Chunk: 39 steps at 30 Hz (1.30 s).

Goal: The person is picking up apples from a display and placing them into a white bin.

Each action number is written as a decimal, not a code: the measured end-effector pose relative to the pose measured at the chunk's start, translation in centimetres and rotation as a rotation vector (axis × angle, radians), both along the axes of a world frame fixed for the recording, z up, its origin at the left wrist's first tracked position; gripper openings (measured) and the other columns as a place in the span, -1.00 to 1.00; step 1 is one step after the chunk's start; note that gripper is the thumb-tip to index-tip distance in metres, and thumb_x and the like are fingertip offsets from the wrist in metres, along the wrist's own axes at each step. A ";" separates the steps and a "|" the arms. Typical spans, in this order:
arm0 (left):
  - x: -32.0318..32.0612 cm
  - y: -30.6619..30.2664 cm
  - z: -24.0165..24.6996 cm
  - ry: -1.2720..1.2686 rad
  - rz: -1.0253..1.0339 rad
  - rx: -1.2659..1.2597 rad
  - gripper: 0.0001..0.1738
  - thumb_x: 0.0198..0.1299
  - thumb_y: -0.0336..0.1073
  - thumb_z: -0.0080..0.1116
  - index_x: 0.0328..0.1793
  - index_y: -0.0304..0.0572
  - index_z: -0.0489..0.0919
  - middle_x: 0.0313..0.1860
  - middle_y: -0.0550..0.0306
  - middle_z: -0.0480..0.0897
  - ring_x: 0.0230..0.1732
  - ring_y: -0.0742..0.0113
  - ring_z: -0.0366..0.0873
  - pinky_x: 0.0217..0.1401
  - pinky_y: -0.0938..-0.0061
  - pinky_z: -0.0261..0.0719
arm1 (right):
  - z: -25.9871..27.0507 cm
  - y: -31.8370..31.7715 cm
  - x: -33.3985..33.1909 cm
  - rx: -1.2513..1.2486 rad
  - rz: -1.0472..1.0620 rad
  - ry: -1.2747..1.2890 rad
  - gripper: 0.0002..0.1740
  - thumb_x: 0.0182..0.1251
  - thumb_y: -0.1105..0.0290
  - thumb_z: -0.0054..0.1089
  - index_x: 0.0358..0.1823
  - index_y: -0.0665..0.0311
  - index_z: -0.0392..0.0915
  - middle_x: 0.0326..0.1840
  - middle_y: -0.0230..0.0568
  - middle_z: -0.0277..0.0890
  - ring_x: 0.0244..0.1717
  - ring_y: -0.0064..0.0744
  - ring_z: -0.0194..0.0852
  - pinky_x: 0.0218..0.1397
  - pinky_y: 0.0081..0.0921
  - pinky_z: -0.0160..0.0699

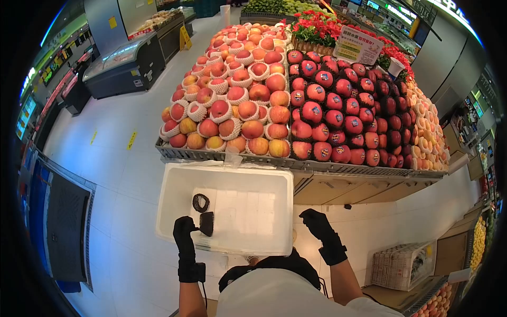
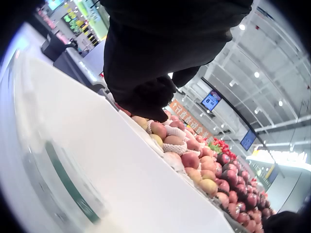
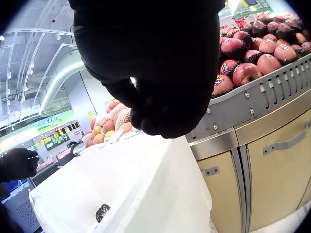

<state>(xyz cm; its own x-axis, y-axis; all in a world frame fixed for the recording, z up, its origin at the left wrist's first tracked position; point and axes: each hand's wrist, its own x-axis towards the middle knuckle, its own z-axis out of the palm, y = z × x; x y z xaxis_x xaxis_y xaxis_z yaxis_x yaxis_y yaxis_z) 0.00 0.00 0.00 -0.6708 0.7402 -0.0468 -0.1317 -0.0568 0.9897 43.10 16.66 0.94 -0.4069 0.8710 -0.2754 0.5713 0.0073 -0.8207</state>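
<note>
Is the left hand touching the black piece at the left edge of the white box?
Touching. The head view shows the left hand pinching the black piece inside the white box, with no gap between them.

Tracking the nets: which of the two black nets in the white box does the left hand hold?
The flattened net nearer the person, pinched by the left hand; the ring-shaped net lies loose beyond it.
</note>
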 end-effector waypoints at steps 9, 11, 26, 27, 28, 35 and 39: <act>-9.3 -2.5 -0.8 0.668 0.182 -0.295 -0.72 0.27 -0.45 0.13 0.11 -0.20 0.50 0.03 0.10 0.53 -0.07 0.32 0.52 -0.08 0.43 0.55 | 0.8 -2.5 -2.8 0.251 -0.121 -0.188 -0.52 0.28 0.34 0.25 0.21 0.29 0.41 0.07 -0.01 0.50 0.06 -0.15 0.57 0.09 -0.31 0.57; -11.2 -3.3 -2.0 0.882 0.191 -0.376 -0.58 0.23 -0.43 0.15 0.23 -0.25 0.44 0.17 -0.03 0.49 0.09 0.06 0.49 0.15 0.23 0.47 | 0.2 -2.3 -3.2 0.185 -0.083 -0.295 -0.33 0.28 0.23 0.25 0.36 0.30 0.26 0.22 0.13 0.41 0.19 -0.02 0.48 0.19 -0.21 0.51; -16.5 -3.7 -8.3 1.244 0.057 -0.476 -0.51 -0.14 -0.59 0.30 0.04 -0.29 0.59 -0.06 -0.12 0.61 0.01 -0.09 0.52 0.13 0.12 0.44 | -2.0 -2.8 -5.6 0.115 0.100 -0.523 -0.48 0.30 0.13 0.11 0.15 0.36 0.37 -0.02 0.19 0.57 0.03 0.14 0.55 0.09 -0.08 0.51; -16.4 -3.7 -8.2 1.247 0.078 -0.446 -0.52 -0.15 -0.61 0.28 0.02 -0.29 0.59 -0.08 -0.11 0.62 -0.01 -0.08 0.52 0.11 0.13 0.45 | -1.2 -2.9 -6.0 0.107 0.088 -0.521 -0.48 0.30 0.13 0.11 0.14 0.37 0.38 -0.02 0.19 0.57 0.03 0.15 0.55 0.09 -0.08 0.51; -16.4 -3.7 -8.1 1.248 0.100 -0.417 -0.53 -0.16 -0.63 0.26 0.00 -0.29 0.60 -0.10 -0.11 0.62 -0.03 -0.08 0.53 0.09 0.14 0.46 | -0.8 -3.0 -6.2 0.099 0.077 -0.521 -0.49 0.30 0.13 0.11 0.13 0.38 0.39 -0.02 0.19 0.57 0.02 0.15 0.55 0.09 -0.08 0.51; -18.1 -3.6 -11.0 0.739 0.090 -0.283 -0.51 -0.17 -0.73 0.12 -0.02 -0.28 0.62 -0.04 -0.07 0.67 0.09 -0.02 0.58 0.27 0.21 0.47 | -3.5 -3.0 -6.5 0.151 0.080 -0.569 -0.47 0.29 0.12 0.14 0.07 0.46 0.41 -0.14 0.23 0.60 -0.07 0.18 0.58 0.00 -0.05 0.55; -18.5 -3.8 -12.0 0.789 0.091 -0.349 -0.50 -0.15 -0.73 0.12 0.00 -0.28 0.62 0.02 -0.07 0.67 0.17 0.00 0.56 0.39 0.22 0.39 | -4.4 -2.6 -5.8 0.182 0.100 -0.556 -0.47 0.29 0.12 0.14 0.05 0.47 0.41 -0.19 0.23 0.60 -0.12 0.17 0.59 -0.04 -0.05 0.56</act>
